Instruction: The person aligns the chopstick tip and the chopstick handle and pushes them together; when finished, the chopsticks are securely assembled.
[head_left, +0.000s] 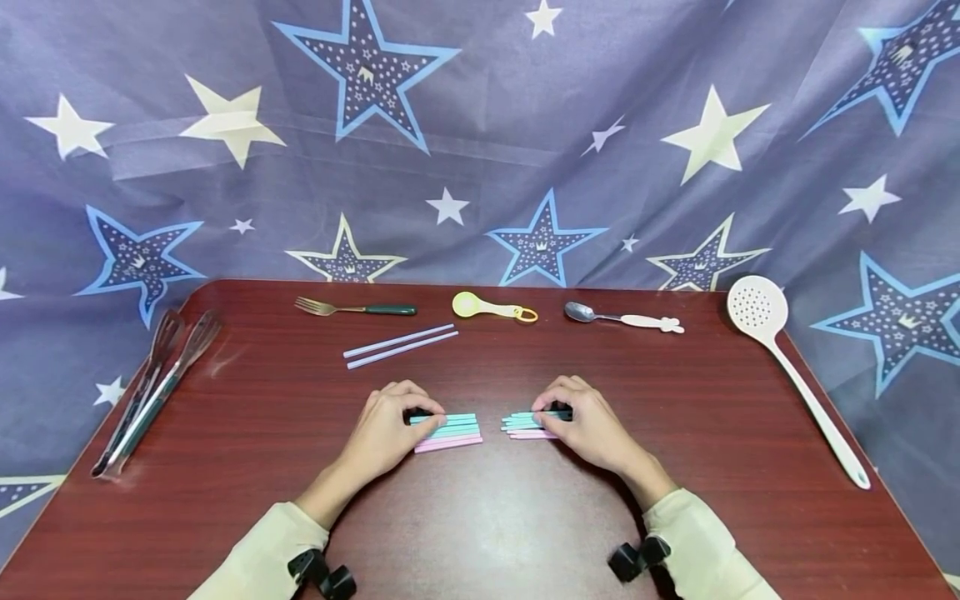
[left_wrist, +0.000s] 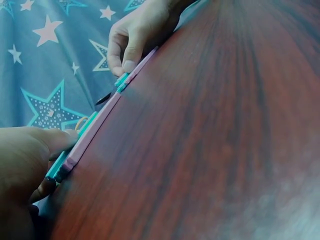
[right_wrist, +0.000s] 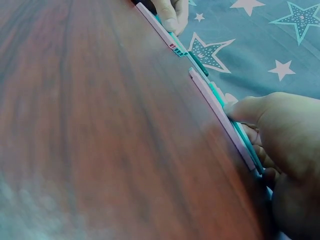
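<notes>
Both hands gripping a straw bundle apiece
I judge the sorting midway: left hand (head_left: 390, 425) pinches the left straw bundle (head_left: 448, 432), right hand (head_left: 581, 421) the right straw bundle (head_left: 528, 425); next, square the ends on the worktop (head_left: 480, 517)

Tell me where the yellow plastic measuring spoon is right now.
In the head view the yellow plastic measuring spoon lies near the table's far edge, about centre, between the green-handled fork and the white-handled metal spoon.

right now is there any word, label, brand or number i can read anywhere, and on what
None: no readable word, brand or number shows in any view.
Backdrop cloth: printed stars, some with small crown marks, no lettering.
Left bundle of sticks, held by the left hand: plain teal and pink.
Right bundle of sticks, held by the right hand: plain.
Fork, yellow spoon, skimmer: no visible marking.
</notes>
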